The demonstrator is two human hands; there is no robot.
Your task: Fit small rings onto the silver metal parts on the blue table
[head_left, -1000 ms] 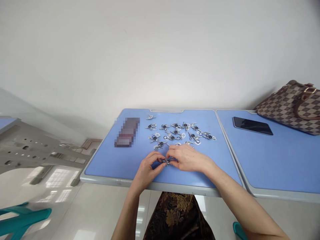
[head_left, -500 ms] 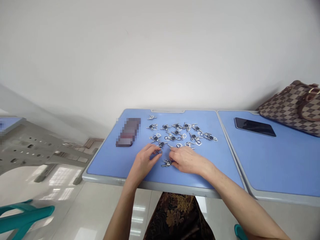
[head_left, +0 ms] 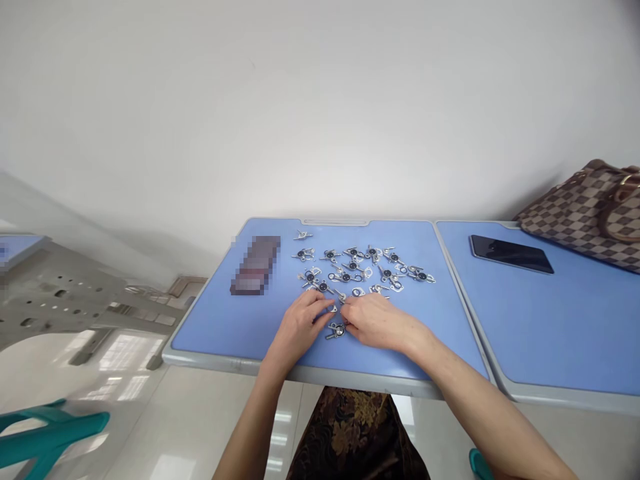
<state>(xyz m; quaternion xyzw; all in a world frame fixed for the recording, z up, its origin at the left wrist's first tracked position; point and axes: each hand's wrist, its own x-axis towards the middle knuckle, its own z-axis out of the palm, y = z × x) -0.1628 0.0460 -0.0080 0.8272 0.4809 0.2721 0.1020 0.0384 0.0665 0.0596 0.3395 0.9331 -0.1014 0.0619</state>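
Observation:
My left hand (head_left: 303,325) is closed in a pinch on a small pale metal plate (head_left: 333,308) with a hole. Close by on the right, my right hand (head_left: 376,321) has its fingers bent down and pressed together; what they hold is hidden. A small metal piece with a pin (head_left: 342,297) shows at its fingertips. Below the fingertips lies a metal fitting with a round centre (head_left: 338,330). Beyond both hands, several similar fittings with black round centres (head_left: 347,277) are spread over the blue tabletop (head_left: 220,333), with loose rings (head_left: 358,292) among them.
A blurred-out dark oblong thing (head_left: 257,265) lies at the table's left. On the adjoining blue table (head_left: 550,320) are a black phone (head_left: 513,254) and a checked brown bag (head_left: 583,210). A white wall (head_left: 320,120) rises behind. Teal chair parts (head_left: 60,433) show at lower left.
My left hand has moved right, toward my right hand, bringing the small plate with it. The fitting below the fingertips has shifted slightly right and nearer to me. My right hand has barely moved.

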